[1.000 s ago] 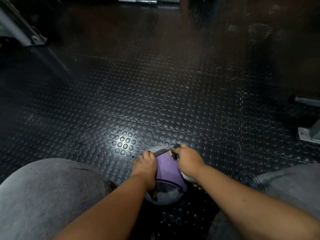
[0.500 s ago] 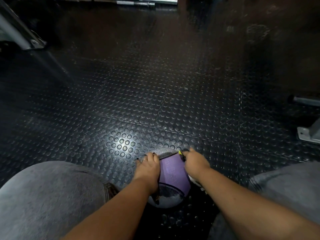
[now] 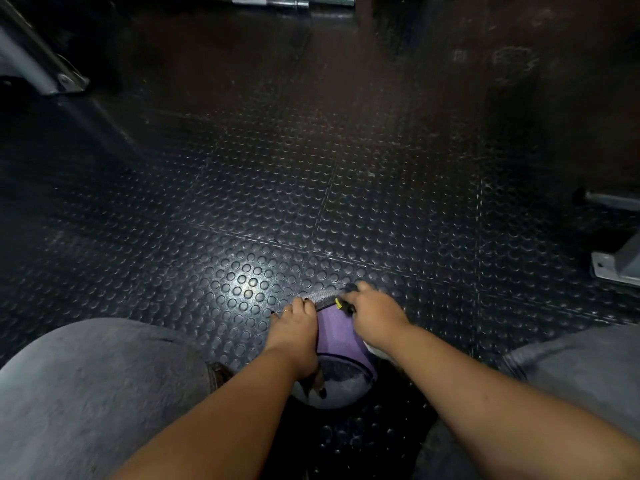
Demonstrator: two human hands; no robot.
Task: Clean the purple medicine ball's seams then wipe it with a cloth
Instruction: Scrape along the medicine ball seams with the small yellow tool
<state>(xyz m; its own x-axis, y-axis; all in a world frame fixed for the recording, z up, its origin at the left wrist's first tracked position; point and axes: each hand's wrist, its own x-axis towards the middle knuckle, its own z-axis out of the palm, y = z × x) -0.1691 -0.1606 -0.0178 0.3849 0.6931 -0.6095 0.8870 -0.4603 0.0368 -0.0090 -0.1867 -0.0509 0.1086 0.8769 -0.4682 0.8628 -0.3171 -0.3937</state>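
Observation:
The purple and grey medicine ball [image 3: 337,336] sits on the studded rubber floor between my knees. My left hand [image 3: 294,332] lies over the ball's left side, fingers spread over the top and thumb low on the near face. My right hand [image 3: 375,317] grips a small tool with a black and yellow handle [image 3: 341,303], held against the grey panel at the ball's far top. The tool's working end is hidden by my fingers. A bit of white cloth [image 3: 375,351] shows under my right wrist, beside the ball.
Black studded rubber floor tiles [image 3: 311,202] stretch ahead. A grey machine foot [image 3: 45,74] stands far left, another bolted foot [image 3: 616,268] at the right edge. Steel bars [image 3: 294,0] lie along the far edge. My grey-trousered knees [image 3: 97,393] flank the ball.
My right hand has shifted a little along the ball's far top with the tool. My left hand keeps its hold on the ball's left side.

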